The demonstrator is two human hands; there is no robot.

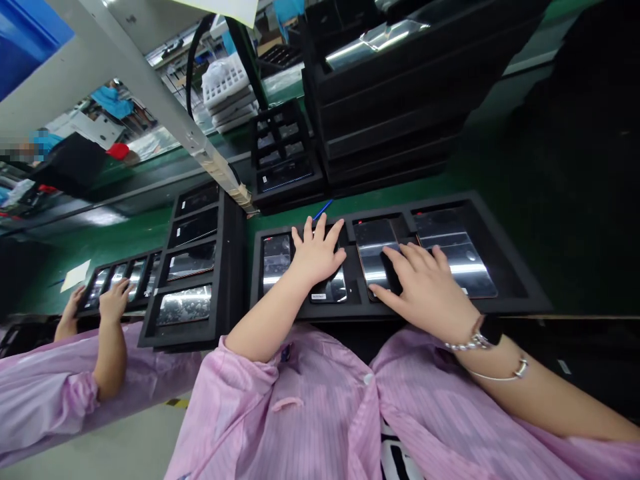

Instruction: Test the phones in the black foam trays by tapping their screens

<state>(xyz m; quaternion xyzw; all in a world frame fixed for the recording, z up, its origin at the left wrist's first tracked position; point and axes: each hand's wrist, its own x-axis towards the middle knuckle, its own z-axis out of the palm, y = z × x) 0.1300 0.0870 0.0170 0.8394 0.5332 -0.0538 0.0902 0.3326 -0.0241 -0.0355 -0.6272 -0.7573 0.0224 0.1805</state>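
A black foam tray (357,308) lies in front of me with a row of glossy dark phones in its slots. My left hand (317,257) is spread over the second phone (330,287) from the left, its fingers apart and stretched toward the tray's far edge. To its left rests another phone (277,263). My right hand (425,283) lies over the lower right part of the third phone (373,243), thumb and fingers apart. Partly behind that hand is the rightmost phone (460,260), which reflects a bright band.
Left of me stands a stack of foam trays (227,267) holding phones. A co-worker's hands (114,300) are at another tray further left. Behind my tray are a blue pen (323,209), a smaller phone tray (287,177), a tall black tray stack (385,127) and a metal post (170,93).
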